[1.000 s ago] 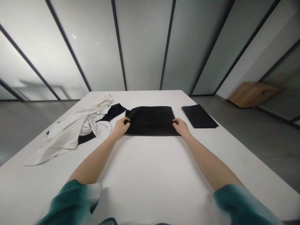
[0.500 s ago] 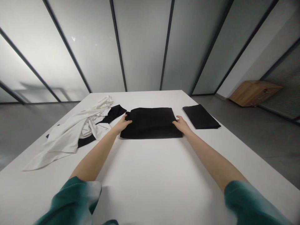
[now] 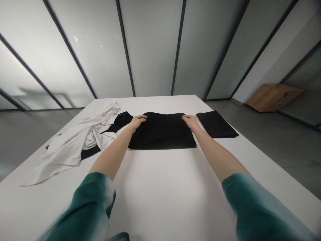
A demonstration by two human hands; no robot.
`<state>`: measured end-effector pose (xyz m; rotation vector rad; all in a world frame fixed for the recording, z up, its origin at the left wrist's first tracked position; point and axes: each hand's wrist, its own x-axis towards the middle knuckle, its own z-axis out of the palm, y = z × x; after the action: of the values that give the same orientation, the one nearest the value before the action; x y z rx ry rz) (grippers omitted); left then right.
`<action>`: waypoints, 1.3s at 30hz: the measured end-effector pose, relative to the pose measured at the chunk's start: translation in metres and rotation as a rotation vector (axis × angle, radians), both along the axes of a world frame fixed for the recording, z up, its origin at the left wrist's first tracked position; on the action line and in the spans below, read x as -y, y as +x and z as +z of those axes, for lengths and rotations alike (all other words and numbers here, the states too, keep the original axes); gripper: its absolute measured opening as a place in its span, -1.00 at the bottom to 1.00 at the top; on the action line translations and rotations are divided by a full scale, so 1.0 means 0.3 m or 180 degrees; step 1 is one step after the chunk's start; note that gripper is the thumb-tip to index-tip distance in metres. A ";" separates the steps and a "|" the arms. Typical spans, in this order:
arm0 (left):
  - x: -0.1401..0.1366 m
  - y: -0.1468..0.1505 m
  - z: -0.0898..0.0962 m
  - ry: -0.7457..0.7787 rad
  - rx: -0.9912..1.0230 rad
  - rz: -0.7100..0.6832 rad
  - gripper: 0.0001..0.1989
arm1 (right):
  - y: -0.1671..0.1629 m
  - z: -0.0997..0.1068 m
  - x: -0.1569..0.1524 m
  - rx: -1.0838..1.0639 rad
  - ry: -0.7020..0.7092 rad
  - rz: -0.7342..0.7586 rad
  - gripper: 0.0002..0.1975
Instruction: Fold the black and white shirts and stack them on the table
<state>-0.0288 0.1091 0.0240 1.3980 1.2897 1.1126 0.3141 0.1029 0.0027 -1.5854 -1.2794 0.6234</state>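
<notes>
A black folded garment (image 3: 163, 132) lies on the white table in front of me, its exact kind not shown. My left hand (image 3: 137, 122) pinches its far left corner, with the fingers closed on the cloth. At the far right corner, my right hand (image 3: 190, 121) grips the same cloth between thumb and fingers. The far edge sags slightly between the two hands, while the near edge rests flat on the table.
On the left, a loose heap of white cloth (image 3: 72, 140) lies with black cloth (image 3: 120, 121) under and beside it. A second folded black cloth (image 3: 217, 125) sits to the right on the white table (image 3: 160, 187). Beyond stands a wooden cabinet (image 3: 273, 97).
Both hands have moved from the garment's sides to its far corners and closed on the cloth. The far edge has risen slightly and now dips in the middle.
</notes>
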 end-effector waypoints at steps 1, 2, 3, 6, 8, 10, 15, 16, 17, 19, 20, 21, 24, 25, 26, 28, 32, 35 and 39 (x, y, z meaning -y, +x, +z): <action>0.004 -0.004 0.011 0.0207 -0.0095 0.0038 -0.73 | 0.002 0.009 -0.003 -0.0022 0.0155 -0.0024 -0.84; 0.008 -0.012 0.025 0.0395 -0.0185 0.0094 -0.71 | 0.004 0.020 -0.007 -0.0050 0.0309 -0.0046 -0.82; 0.010 -0.022 0.039 0.0544 -0.0261 0.0173 -0.69 | 0.006 0.031 -0.010 -0.0079 0.0443 -0.0071 -0.81; 0.009 -0.064 0.076 0.0799 -0.0415 0.0465 -0.63 | 0.004 0.060 -0.022 -0.0121 0.0664 -0.0100 -0.78; 0.006 -0.092 0.083 0.0887 -0.0521 0.0670 -0.61 | -0.008 0.066 -0.030 -0.0047 0.0572 -0.0031 -0.76; 0.006 -0.114 0.069 0.0877 -0.0736 0.0815 -0.59 | -0.023 0.059 -0.036 0.0192 0.0175 0.0077 -0.73; 0.050 -0.127 -0.018 0.0146 -0.2018 0.0309 -0.40 | -0.054 0.010 -0.025 0.1292 -0.0771 0.0359 -0.52; 0.065 -0.125 -0.035 0.0106 -0.2255 0.0187 -0.35 | -0.056 0.002 -0.016 0.1498 -0.0775 0.0388 -0.47; 0.081 -0.121 -0.049 0.0143 -0.2450 0.0127 -0.32 | -0.057 -0.004 -0.003 0.1692 -0.0753 0.0394 -0.44; 0.116 -0.112 -0.066 0.0350 -0.2726 0.0132 -0.29 | -0.058 -0.010 0.032 0.2054 -0.0680 0.0369 -0.38; 0.134 -0.104 -0.070 0.0463 -0.2825 0.0141 -0.28 | -0.059 -0.010 0.053 0.2219 -0.0619 0.0356 -0.36; 0.152 -0.094 -0.071 0.0582 -0.2906 0.0119 -0.27 | -0.061 -0.010 0.077 0.2372 -0.0532 0.0363 -0.35; 0.209 -0.052 -0.067 0.0955 -0.3074 -0.0180 -0.30 | -0.070 -0.011 0.156 0.2726 -0.0216 0.0546 -0.33; 0.228 -0.037 -0.067 0.1051 -0.3106 -0.0304 -0.31 | -0.074 -0.015 0.182 0.2813 -0.0158 0.0639 -0.33; 0.247 -0.022 -0.068 0.1122 -0.3125 -0.0406 -0.31 | -0.077 -0.021 0.207 0.2891 -0.0139 0.0728 -0.33; 0.280 0.001 -0.077 0.1147 -0.3134 -0.0523 -0.30 | -0.081 -0.040 0.253 0.3029 -0.0210 0.0848 -0.31; 0.325 0.011 -0.111 0.0976 -0.3113 -0.0529 -0.32 | -0.076 -0.081 0.315 0.3108 -0.0383 0.0910 -0.33; 0.342 0.003 -0.126 0.1013 -0.3188 -0.0493 -0.35 | -0.066 -0.094 0.333 0.2973 -0.0326 0.0880 -0.39; 0.351 -0.004 -0.125 0.1038 -0.3272 -0.0468 -0.37 | -0.053 -0.096 0.340 0.2863 -0.0177 0.0824 -0.45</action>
<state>-0.0301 0.0040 -0.0133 2.4328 1.6744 0.4737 0.2981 0.0007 -0.0261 -1.8312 -2.1575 0.0590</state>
